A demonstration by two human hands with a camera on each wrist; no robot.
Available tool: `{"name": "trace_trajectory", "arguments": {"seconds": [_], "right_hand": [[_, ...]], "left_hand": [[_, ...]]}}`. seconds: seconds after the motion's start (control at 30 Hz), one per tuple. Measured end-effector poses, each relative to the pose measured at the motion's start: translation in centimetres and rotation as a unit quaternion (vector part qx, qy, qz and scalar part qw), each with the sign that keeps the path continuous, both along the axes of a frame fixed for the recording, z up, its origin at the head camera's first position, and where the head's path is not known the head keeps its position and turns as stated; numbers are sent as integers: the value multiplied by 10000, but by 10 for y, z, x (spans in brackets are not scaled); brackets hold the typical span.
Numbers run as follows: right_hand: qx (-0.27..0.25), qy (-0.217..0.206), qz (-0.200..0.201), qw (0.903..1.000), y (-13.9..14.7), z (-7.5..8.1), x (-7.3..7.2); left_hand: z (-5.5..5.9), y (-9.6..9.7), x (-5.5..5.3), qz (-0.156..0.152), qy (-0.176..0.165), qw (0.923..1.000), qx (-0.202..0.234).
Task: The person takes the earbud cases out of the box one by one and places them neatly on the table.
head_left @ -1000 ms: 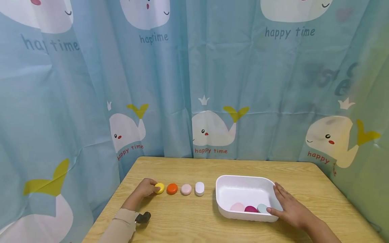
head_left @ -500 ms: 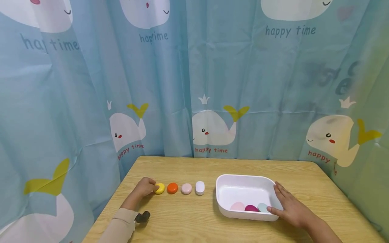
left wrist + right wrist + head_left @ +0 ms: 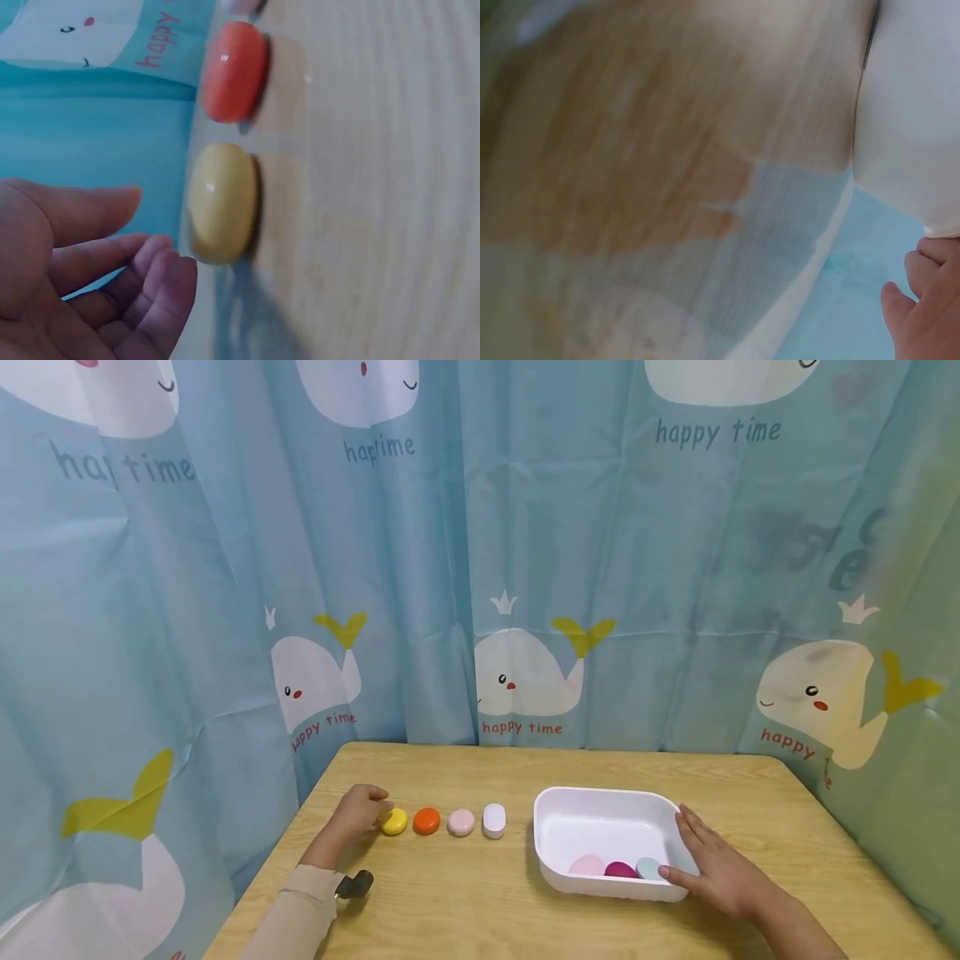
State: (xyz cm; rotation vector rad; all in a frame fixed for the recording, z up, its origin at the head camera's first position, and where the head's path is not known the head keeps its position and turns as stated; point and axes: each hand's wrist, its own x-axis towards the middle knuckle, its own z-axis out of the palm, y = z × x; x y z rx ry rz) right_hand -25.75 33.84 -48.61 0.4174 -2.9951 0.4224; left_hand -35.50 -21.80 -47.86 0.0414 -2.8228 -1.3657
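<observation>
A glossy yellow rounded disc [image 3: 394, 822] lies on the table at the left end of a short row. Just beside it is my left hand [image 3: 362, 807], thumb and fingers apart and loosely bent. In the left wrist view a gap shows between the thumb and the yellow disc [image 3: 223, 204]. To its right come an orange disc [image 3: 427, 821], a pale pink disc [image 3: 461, 822] and a white oblong piece [image 3: 494, 820]. My right hand [image 3: 723, 872] rests along the right side of a white bin [image 3: 577, 887], fingers straight and thumb at the near rim.
Inside the bin, against its near wall, lie a pink piece [image 3: 587, 865], a magenta piece [image 3: 621, 869] and a pale mint piece [image 3: 648, 868]. A blue curtain with whales [image 3: 420, 568] hangs behind and around the wooden table [image 3: 450, 910].
My left hand has let go of the yellow disc and drawn slightly up and away from it. The yellow disc stays in the row. My right hand stays at the bin.
</observation>
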Motion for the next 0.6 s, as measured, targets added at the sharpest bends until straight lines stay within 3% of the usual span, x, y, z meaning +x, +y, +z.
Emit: {"name": "trace_trajectory", "arguments": {"seconds": [0.23, 0.6], "right_hand": [[37, 35, 33, 10000, 1, -1, -1], [-26, -81, -8, 10000, 1, 0, 0]], "left_hand": [[12, 19, -5, -190, 175, 9993, 265], [33, 58, 0, -899, 433, 9936, 527]]}}
